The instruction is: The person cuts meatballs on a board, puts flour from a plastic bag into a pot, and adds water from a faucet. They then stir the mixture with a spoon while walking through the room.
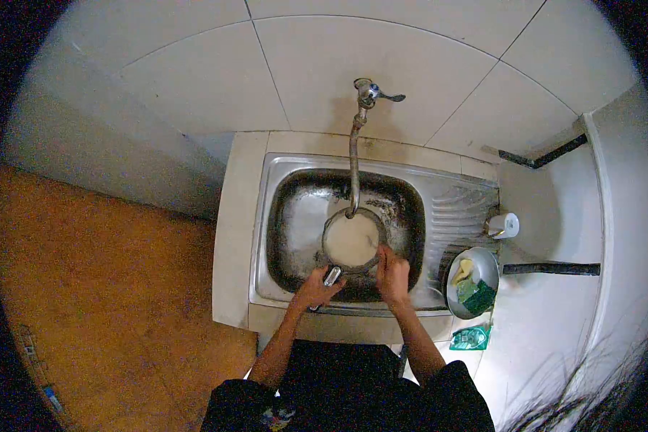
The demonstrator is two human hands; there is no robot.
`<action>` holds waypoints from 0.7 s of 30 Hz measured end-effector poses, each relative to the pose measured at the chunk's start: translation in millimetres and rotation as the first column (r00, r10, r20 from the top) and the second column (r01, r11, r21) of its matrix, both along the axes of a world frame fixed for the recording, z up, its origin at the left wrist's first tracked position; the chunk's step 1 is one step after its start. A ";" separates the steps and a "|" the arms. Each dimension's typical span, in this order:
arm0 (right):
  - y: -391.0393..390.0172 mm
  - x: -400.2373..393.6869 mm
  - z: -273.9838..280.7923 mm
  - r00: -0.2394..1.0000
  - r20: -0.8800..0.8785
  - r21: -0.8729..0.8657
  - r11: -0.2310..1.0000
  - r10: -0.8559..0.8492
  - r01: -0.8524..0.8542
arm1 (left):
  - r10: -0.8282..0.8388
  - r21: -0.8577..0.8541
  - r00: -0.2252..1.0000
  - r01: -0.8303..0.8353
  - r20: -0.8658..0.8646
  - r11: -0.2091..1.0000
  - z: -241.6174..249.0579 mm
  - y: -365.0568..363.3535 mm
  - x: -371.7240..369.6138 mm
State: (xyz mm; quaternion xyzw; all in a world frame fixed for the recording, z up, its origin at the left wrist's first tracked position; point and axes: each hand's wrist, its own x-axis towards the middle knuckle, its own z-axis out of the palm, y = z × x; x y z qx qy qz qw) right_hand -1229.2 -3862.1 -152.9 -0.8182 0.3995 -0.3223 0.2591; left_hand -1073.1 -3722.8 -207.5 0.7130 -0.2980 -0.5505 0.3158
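A round metal pot with cloudy, pale liquid in it sits in the sink under the faucet spout. Its short handle points towards me, and my left hand is closed around that handle. My right hand is at the pot's right rim with its fingers curled together. A small dark streak shows inside the pot near those fingertips. Whether the right fingers grip the rim or a small item is hidden.
The steel sink has a ribbed drainboard. Above hangs a wall faucet with a long spout. On the right are a white cup, a plate with yellow and green scrubbing pads, and a green packet.
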 end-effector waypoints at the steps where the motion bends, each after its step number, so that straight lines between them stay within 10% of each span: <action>1: 8.1 -2.2 -2.6 1.000 -0.001 0.000 1.000 0.002 -0.002 | 0.002 0.031 1.000 -0.001 -0.030 1.000 10.0 -3.0 -0.1; 4: 18.2 -4.4 -11.2 0.979 -0.204 0.282 0.959 0.026 0.033 | -0.041 -0.032 0.996 0.038 -0.074 0.999 26.7 -4.1 4.9; 10: 0.2 7.1 17.4 0.986 0.037 0.418 0.899 -0.160 0.130 | -0.012 -0.319 0.982 0.073 0.190 0.945 14.5 3.1 5.7; 17: 27.2 -3.6 -0.3 0.992 -0.098 0.242 0.969 0.076 -0.050 | 0.074 -0.328 0.958 0.022 0.278 0.944 29.3 36.3 -5.4; 19: 26.5 1.8 12.7 0.991 -0.013 0.262 0.957 0.137 -0.129 | 0.070 -0.035 0.990 -0.075 -0.123 0.997 14.7 50.5 -1.6; 21: 25.2 10.3 20.0 0.992 -0.036 0.405 0.910 0.118 -0.094 | 0.055 -0.035 0.997 -0.053 0.060 0.998 31.5 65.6 -1.7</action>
